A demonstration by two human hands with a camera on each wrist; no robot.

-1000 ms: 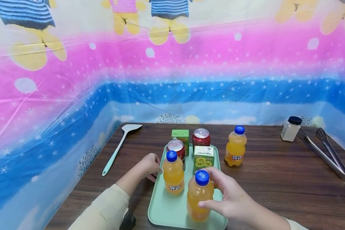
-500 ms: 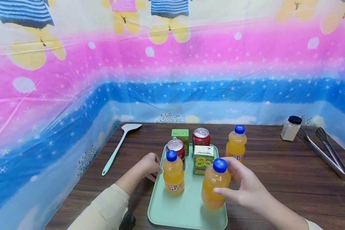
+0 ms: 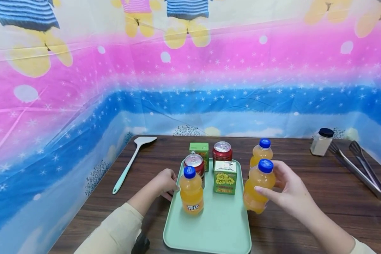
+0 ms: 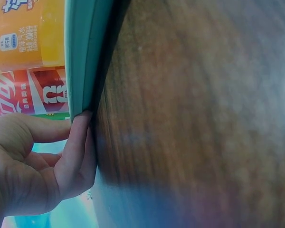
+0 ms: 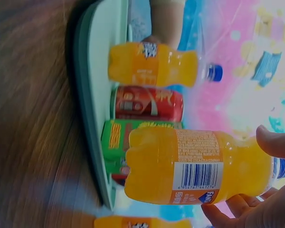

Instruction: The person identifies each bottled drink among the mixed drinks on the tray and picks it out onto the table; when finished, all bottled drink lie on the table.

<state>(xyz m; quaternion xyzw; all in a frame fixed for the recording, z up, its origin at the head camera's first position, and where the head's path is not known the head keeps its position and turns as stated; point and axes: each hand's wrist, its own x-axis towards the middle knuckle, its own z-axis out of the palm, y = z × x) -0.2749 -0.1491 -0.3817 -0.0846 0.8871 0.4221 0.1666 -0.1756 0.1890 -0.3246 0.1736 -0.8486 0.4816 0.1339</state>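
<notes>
My right hand (image 3: pixel 292 192) grips a bottle of orange soda (image 3: pixel 257 188) with a blue cap, raised beside the right edge of the green tray (image 3: pixel 216 225). In the right wrist view that bottle's barcode label (image 5: pixel 197 166) faces the camera. My left hand (image 3: pixel 165 183) pinches the tray's left rim, thumb and fingers on either side of it in the left wrist view. On the tray stand another orange soda bottle (image 3: pixel 192 194), a red soda can (image 3: pixel 194 163), a second red can (image 3: pixel 222 151), a green drink carton (image 3: pixel 224 178) and another green carton (image 3: pixel 199 150).
Another orange soda bottle (image 3: pixel 261 153) stands on the wooden table right of the tray, partly behind the held one. A spatula (image 3: pixel 133 162) lies at the left. At the right are a black-lidded jar (image 3: pixel 321 143) and metal tongs (image 3: pixel 358 173). A printed cloth hangs behind.
My right hand has carried the soda bottle from over the tray's front right, away from me and to the right, past the tray's edge. My left hand has stayed at the rim.
</notes>
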